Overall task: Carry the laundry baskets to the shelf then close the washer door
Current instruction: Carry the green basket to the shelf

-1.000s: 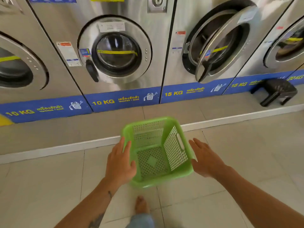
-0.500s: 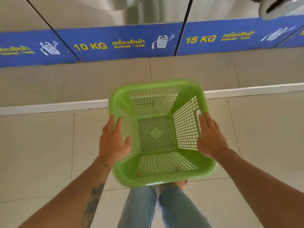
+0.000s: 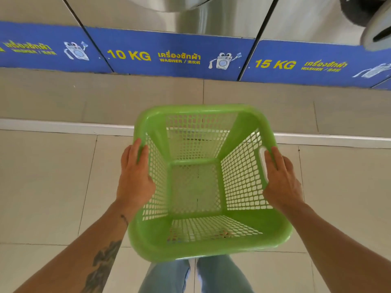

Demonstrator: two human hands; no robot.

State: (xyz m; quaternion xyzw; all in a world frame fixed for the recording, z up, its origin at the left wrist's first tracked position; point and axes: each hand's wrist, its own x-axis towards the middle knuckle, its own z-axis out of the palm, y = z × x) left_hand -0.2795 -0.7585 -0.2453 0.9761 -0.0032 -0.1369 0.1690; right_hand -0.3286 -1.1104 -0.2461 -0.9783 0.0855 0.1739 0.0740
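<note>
Hands (image 3: 135,180) on empty green basket (image 3: 208,246)

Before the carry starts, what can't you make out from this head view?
- Shelf: not in the head view.
- Washer door: only a corner shows, cut off by the top right edge.
- Fingertips of left hand and right hand: hidden behind the basket sides.
- Specks in the basket: too small to tell.

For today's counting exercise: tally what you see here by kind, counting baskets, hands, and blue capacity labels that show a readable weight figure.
Green basket: 1
Hands: 2, left hand, right hand
Labels with a readable weight: 2, 10 KG label, 15 KG label
Total: 5
</note>
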